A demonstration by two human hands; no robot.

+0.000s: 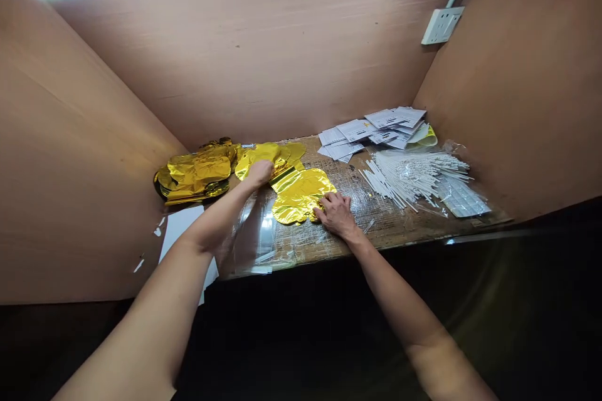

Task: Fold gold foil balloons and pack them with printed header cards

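On a gold foil balloon, right hand rests.

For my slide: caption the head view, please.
Left hand and right hand on gold foil balloons on a bench, beside white sticks and printed cards.

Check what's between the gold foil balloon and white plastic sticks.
Head view: scratched wooden bench top between gold foil balloon and white plastic sticks.

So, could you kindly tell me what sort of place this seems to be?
It looks like a small packing booth, probably for party goods. A narrow wooden bench holds gold foil balloons, a heap of white plastic sticks and stacks of printed cards.
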